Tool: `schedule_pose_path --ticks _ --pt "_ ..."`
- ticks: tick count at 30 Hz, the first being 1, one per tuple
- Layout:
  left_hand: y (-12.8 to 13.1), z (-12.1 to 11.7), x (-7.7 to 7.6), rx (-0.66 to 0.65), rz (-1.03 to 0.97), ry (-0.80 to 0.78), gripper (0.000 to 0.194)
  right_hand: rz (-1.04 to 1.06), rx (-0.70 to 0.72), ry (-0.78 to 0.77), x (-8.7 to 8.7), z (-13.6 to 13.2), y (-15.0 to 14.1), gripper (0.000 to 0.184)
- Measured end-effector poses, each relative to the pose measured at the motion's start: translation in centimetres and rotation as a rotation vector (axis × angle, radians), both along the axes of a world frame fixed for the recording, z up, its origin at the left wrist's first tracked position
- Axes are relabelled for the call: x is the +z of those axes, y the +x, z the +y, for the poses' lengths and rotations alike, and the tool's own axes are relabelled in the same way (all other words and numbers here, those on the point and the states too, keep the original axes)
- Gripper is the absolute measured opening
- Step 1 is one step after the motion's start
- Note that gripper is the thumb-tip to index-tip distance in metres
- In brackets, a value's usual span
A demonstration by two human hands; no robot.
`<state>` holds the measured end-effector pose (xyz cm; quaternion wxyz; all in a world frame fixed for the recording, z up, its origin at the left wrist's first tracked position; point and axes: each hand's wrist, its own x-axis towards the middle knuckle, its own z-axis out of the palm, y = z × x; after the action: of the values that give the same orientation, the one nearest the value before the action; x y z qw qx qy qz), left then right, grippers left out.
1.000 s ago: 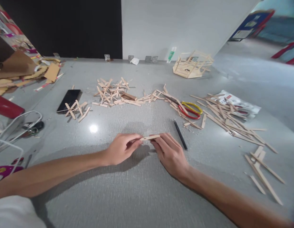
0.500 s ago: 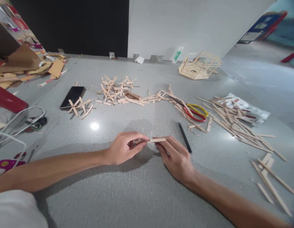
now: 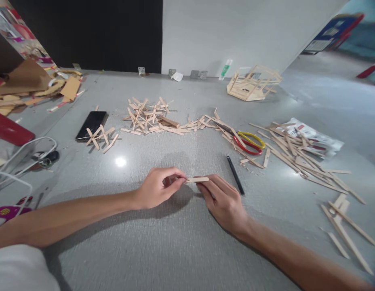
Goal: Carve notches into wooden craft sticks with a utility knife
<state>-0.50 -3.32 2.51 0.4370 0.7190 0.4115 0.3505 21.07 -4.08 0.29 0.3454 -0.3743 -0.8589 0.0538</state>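
Between my hands is a short, pale wooden craft stick (image 3: 198,180), held level just above the grey table (image 3: 163,250). My left hand (image 3: 159,188) pinches its left end between thumb and fingertips. My right hand (image 3: 224,200) is closed at the other end, its fingers curled behind and under the stick; exactly how they grip it is partly hidden. A black pen-like cutter (image 3: 235,174) lies just to the right of my right hand.
Loose craft sticks (image 3: 148,115) are piled beyond my hands. Scissors (image 3: 248,143) with red and yellow handles rest among scraps. More sticks (image 3: 293,149) lie at right by a plastic packet (image 3: 327,141). A stick frame (image 3: 251,87) stands behind; a phone (image 3: 92,125) lies left.
The stick and my left fingertips have shifted very slightly left. My right hand keeps nearly the same place, and the things on the table have not been moved.
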Motion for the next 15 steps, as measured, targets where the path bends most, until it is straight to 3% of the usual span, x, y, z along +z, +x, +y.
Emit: schedule_pose_path --ticks 9,15 --pt "0.05 -0.13 -0.60 0.028 0.144 0.105 0.020 -0.075 0.015 -0.024 -0.34 0.14 -0.11 0.017" --pt "-0.10 -0.06 -0.86 -0.022 0.169 0.145 0.022 -0.082 0.052 0.000 -0.33 0.05 -0.08 0.016"
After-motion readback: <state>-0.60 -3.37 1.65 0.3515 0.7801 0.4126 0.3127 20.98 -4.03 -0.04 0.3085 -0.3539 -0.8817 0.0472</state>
